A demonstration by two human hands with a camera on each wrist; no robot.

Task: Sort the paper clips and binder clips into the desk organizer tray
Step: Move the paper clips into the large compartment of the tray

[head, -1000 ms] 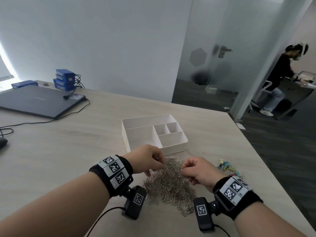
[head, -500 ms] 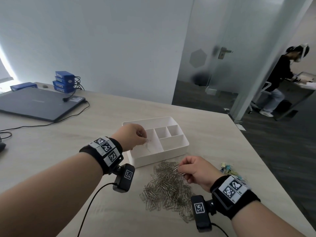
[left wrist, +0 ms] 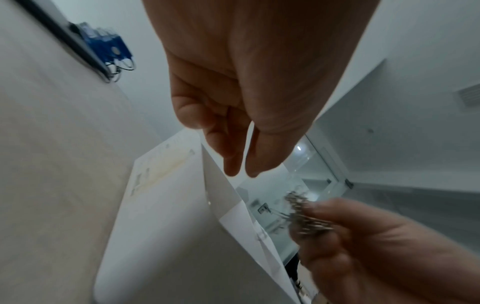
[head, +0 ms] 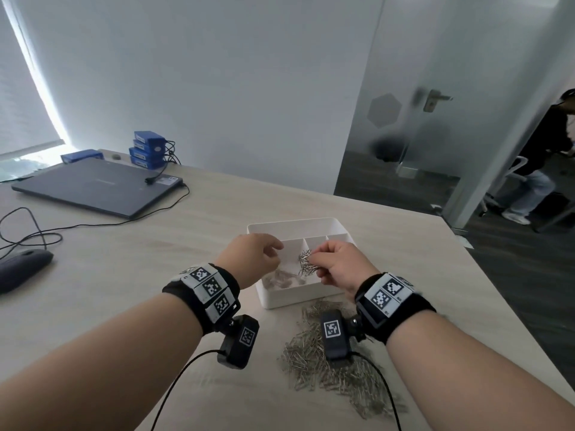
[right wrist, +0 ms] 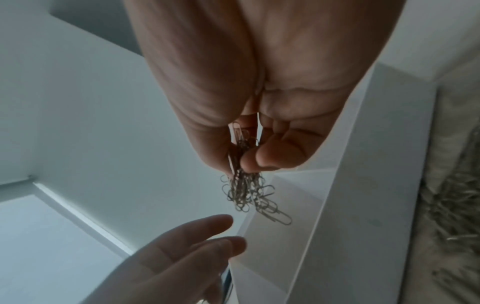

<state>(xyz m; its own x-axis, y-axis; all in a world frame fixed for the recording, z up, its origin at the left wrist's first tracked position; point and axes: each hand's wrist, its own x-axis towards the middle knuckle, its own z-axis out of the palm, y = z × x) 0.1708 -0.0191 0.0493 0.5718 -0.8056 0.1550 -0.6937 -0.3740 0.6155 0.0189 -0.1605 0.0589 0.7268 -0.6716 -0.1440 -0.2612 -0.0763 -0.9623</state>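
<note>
silver wire: our right hand (head: 337,266) pinches a bunch of paper clips (head: 306,266) between thumb and fingertips; clips hang down from the pinch in a loose tangle.
key relation: bunch sits directly above the large near-left compartment of the white organizer tray (head: 292,297); drop path is straight down, inside the walls.
long axis: hanging clips point mostly downward, toward the compartment floor.
in the tray: a few clips (head: 281,282) lie in that same compartment.
left hand (head: 253,259): over the tray's left side, fingers relaxed and slightly spread, holding nothing; just beside the bunch, not touching it.
nearer hand: right, it already has the load.
right hand pose: palm down, wrist raised over the tray's near wall.
main pile (head: 336,365): on the table (head: 124,259), near side of the tray, under our right wrist.
binder clips: not visible in these views.
our judgement: releasing the pinch should land the bunch; tangled clips may cling to the fingers.
</note>
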